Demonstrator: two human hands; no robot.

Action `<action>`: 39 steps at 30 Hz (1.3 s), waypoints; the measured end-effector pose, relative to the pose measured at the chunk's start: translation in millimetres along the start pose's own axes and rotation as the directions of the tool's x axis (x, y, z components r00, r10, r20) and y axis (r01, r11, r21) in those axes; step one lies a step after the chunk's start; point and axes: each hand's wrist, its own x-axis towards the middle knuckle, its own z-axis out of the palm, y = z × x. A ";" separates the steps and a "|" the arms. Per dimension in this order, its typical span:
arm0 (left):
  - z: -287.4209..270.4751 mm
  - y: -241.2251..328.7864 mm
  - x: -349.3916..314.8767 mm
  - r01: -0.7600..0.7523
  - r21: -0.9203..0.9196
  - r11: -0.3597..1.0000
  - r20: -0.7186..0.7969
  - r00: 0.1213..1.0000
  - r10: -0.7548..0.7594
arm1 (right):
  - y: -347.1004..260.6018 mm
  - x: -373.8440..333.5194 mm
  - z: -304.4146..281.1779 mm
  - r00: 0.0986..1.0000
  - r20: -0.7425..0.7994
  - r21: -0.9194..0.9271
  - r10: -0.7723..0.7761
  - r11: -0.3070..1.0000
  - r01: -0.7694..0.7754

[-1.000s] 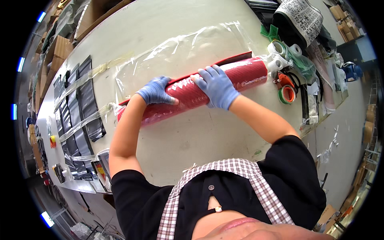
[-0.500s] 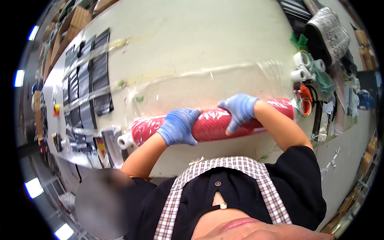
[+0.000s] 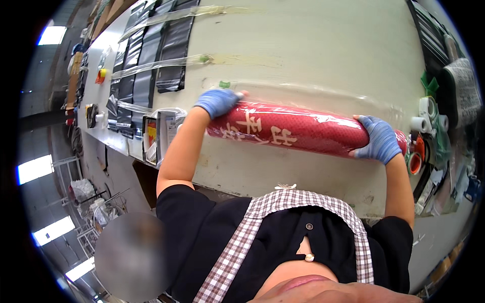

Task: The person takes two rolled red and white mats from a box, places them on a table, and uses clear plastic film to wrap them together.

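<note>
A red rolled mat with pale lettering lies crosswise on the table before me, wrapped in shiny clear plastic film. Some of the film is spread flat on the tabletop along the roll's far side. My left hand, in a blue knit glove, is closed over the roll's left end, fingers toward its far upper side; what its fingertips pinch is hard to see. Near the right end, my right hand, gloved alike, grips the roll with thumb on the near side and fingers over the far side.
Black plastic bags lie on the table's left under clear tape strips. A box of small items stands left of my left forearm. At the right are white tape rolls, an orange-rimmed tape roll and a grey patterned roll.
My hands have moved apart toward the roll's two ends. Pale lettering now shows on the roll. The view has shifted, so the table's left side shows differently.
</note>
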 end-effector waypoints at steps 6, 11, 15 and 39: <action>-3.6 -28.3 -33.0 0.130 0.000 0.992 -0.669 0.737 -0.096 | 8.8 14.3 -20.9 0.984 0.164 0.064 0.070 0.995 -0.082; 26.4 93.5 -48.9 -0.481 0.139 0.866 -0.487 0.728 0.482 | 16.4 29.3 -25.6 0.972 0.234 0.182 0.011 0.982 -0.055; 15.5 101.8 -43.4 -0.524 0.061 0.849 -0.398 0.768 0.502 | 101.0 -7.3 -43.4 0.851 0.424 -0.041 0.310 0.945 -0.325; 40.1 75.0 -54.2 -0.494 -0.273 0.826 -0.236 0.866 0.440 | 155.3 18.7 -20.5 0.836 -0.327 0.075 0.440 0.894 -0.441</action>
